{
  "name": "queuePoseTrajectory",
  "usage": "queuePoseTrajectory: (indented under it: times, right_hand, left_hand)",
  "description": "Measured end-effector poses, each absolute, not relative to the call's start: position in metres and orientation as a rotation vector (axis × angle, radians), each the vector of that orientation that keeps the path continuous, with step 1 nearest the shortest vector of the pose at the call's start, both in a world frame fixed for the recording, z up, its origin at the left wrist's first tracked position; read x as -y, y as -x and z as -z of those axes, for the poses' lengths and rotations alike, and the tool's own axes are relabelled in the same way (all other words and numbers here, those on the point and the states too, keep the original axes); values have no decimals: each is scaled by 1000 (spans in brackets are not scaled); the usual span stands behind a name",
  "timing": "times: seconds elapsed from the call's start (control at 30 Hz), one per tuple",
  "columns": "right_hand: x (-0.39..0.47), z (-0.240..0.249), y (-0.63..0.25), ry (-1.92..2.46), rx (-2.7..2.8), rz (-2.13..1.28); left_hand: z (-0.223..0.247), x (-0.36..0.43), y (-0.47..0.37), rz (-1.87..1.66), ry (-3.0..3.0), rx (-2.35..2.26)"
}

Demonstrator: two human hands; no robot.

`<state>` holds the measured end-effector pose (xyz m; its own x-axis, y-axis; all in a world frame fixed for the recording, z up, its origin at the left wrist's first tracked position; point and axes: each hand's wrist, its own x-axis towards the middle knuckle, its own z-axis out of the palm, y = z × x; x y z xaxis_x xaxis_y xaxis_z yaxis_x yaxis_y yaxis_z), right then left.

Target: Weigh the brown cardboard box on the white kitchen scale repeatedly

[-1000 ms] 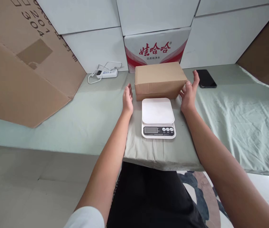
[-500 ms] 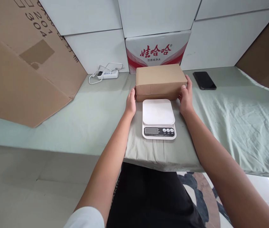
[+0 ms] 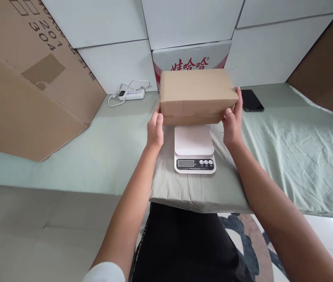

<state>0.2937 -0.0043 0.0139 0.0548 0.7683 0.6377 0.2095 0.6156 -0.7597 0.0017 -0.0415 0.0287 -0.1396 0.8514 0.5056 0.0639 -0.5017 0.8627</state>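
Observation:
A brown cardboard box [image 3: 197, 88] is held up between my two hands, above the surface behind the scale. My left hand [image 3: 156, 127] is closed on its left end, thumb on the near side. At the right end, my right hand [image 3: 232, 121] grips it with the thumb at the front corner; some fingers of both hands are hidden. Just below and nearer to me, a white kitchen scale [image 3: 194, 141] lies flat, with a grey display [image 3: 185, 163] and several round buttons along its front. No digits are readable on the display.
A black phone [image 3: 252, 100] lies right of the box. To the left is a white power strip [image 3: 131, 94] with a coiled cable. Large cartons [image 3: 57, 121] stand at both sides, and a printed white carton [image 3: 190, 55] stands against the back. Pale green cloth [image 3: 116, 156] covers the surface.
Both hands have lifted the cardboard box from behind the scale and brought it up and slightly nearer. It now covers more of the printed carton. The scale stays in place.

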Motion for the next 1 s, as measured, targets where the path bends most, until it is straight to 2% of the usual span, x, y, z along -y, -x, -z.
queuePoseTrajectory:
  times: [0.17,0.3,1.0]
  right_hand:
    - [79,-16,-307,815,1603,-438]
    - [113,-4,-314,849,1623,-448]
    - [121,-12,-315,937,1492,-442]
  left_hand:
    - [-27,120,-2,-1671,-1458,-1021]
    - [-16,152,-6,-1661,-1460,-1013]
    - [-17,155,-10,-1585,-1375,-1080]
